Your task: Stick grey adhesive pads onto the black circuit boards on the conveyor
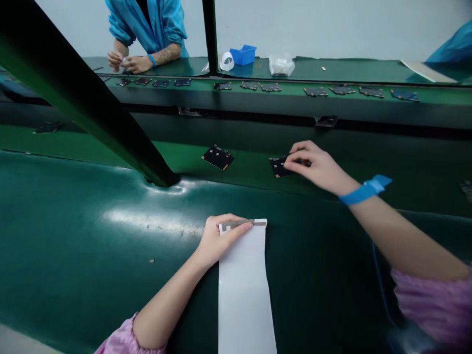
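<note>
My left hand (224, 237) grips the top end of a long white backing strip (243, 295), thumb in front and fingers behind. A grey band with a small white patch runs across that folded end. The strip hangs down toward me over the green table. My right hand (313, 164), wearing a blue wrist strap (365, 191), reaches over a black circuit board (277, 167) with small white squares. Its thumb and fingertips come together in a pinch over the board's right part, hiding it; whatever they hold cannot be made out. A second circuit board (218, 157) lies to the left.
A dark slanted post (110, 113) crosses the left side down to the table (92, 275). Behind the green belt (177, 152), several boards (271, 87) lie in a row. A blue bin (243, 55), white roll (226, 61) and clear bag (281, 64) stand beyond, near a co-worker (158, 29).
</note>
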Demonstrator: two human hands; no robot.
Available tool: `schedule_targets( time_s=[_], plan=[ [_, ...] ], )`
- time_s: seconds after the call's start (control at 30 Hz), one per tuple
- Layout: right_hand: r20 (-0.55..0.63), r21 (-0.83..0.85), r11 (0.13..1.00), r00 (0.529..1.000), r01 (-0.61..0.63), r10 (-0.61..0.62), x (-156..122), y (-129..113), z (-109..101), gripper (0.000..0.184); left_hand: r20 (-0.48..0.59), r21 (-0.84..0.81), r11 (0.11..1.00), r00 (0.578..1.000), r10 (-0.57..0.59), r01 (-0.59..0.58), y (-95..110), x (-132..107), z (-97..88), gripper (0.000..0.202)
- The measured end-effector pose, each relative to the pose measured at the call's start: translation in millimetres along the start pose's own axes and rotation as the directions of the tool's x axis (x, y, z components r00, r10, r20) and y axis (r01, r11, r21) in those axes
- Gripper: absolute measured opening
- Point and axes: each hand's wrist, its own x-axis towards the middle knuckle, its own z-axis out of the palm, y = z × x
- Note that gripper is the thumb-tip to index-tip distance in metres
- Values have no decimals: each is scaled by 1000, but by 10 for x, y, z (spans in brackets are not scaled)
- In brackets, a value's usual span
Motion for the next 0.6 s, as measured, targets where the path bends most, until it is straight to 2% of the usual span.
schedule_targets(
  time_s=[0.1,0.2,0.43,0.6],
  plan=[
    [147,-90,986,977,-142,154,276,603,-148,49,1,-5,1000,1000,-5,5,1,-3,-1,12],
    [226,-144,972,950,-185,214,376,939,-205,51,4,-4,1000,1000,-12,12,-11,-3,-2,13],
    [278,-187,962,929,-199,246,327,1113,-247,49,11,13,1000,1000,-6,5,-21,-4,-6,11],
    [203,-142,957,939,-252,277,232,1176,-243,48,12,26,1000,1000,0,0,-6,-4,-6,11]
  ],
)
